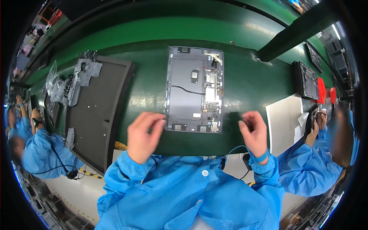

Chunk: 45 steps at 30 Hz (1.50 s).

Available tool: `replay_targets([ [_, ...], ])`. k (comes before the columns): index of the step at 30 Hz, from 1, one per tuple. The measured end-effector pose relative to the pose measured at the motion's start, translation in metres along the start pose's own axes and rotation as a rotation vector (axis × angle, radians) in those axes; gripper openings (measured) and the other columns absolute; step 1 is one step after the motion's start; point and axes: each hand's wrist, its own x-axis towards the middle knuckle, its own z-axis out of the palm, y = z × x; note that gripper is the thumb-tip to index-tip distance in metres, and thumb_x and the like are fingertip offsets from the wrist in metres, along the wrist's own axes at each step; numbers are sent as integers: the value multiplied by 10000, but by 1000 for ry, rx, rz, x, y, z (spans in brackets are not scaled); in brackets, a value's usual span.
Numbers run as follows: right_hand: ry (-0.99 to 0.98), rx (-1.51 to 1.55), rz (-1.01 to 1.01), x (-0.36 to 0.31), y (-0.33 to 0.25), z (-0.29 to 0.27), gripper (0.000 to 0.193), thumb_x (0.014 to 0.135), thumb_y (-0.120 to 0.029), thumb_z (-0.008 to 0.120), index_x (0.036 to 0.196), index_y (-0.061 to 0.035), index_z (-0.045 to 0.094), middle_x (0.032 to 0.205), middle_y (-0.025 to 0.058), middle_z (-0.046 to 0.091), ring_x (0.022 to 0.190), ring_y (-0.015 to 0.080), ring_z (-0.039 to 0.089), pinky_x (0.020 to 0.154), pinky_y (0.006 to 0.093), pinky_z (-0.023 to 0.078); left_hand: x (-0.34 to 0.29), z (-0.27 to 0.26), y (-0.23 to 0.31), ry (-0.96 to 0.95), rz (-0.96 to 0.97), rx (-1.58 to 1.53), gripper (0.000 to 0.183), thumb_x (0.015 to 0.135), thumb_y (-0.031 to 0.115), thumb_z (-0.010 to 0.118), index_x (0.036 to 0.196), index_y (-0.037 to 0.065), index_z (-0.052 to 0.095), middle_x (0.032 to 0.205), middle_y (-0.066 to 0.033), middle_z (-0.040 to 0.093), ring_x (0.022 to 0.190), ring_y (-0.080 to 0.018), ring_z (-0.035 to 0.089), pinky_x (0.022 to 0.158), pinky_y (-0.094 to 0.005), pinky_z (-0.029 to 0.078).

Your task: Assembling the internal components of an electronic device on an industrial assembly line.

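Green bench (243,88) is carrying the opened device chassis (186,105) before me. My left hand (142,134) is hanging empty, half-open, at its left edge (167,92); right hand (254,132) likewise, apart. Probably light, stiff; circuit board (210,95) looking fragile; side edges are suiting grip.

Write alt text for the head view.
Opened device with circuit board and black cable lies on a green table between the person's left hand, near its lower left edge, and right hand, farther off. A dark tray lies at left; co-workers in blue are on both sides.
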Motion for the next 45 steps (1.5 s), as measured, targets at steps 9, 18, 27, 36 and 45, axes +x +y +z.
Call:
replay_targets([
  [9, -204, 127, 80, 22, 2, 32, 333, 948, -121, 595, 1246, 28, 588, 1004, 106, 687, 642, 118, 613, 609, 260, 508, 14, 25, -34, -90, -163, -144, 272, 945, 78, 605, 1172, -72, 622, 950, -98, 664, 795, -130, 624, 708, -261, 522],
  [18, -276, 63, 91, 47, 6, 38, 253, 980, -151, 558, 1113, 50, 636, 877, 70, 637, 559, 99, 577, 524, 243, 445, 12, 10, -17, -152, -177, 49, 268, 878, 73, 682, 1118, -46, 656, 946, -138, 695, 841, -214, 697, 744, -290, 553],
  [27, -195, 205, 180, 45, 23, 31, 250, 1000, -173, 528, 1125, 36, 583, 829, 82, 614, 460, 78, 491, 386, 215, 373, 31, -156, -50, 347, -181, 262, 143, 854, 80, 696, 969, -1, 720, 824, -104, 694, 737, -121, 659, 651, -286, 527],
  [36, -141, 263, 250, 52, 25, 35, 209, 968, -94, 553, 1112, 54, 585, 824, 124, 654, 462, 93, 522, 383, 227, 385, 117, -148, -158, 420, -26, 845, 123, 817, 121, 678, 921, 68, 716, 895, -111, 641, 821, -337, 640, 726, -445, 527],
  [45, -84, 186, 179, 54, 12, 29, 240, 926, -114, 629, 1141, -14, 594, 835, 28, 612, 542, 67, 518, 468, 223, 415, 123, -153, -169, 407, 137, 794, 35, 790, 56, 662, 797, 25, 676, 846, -132, 600, 828, -350, 604, 736, -433, 497],
])
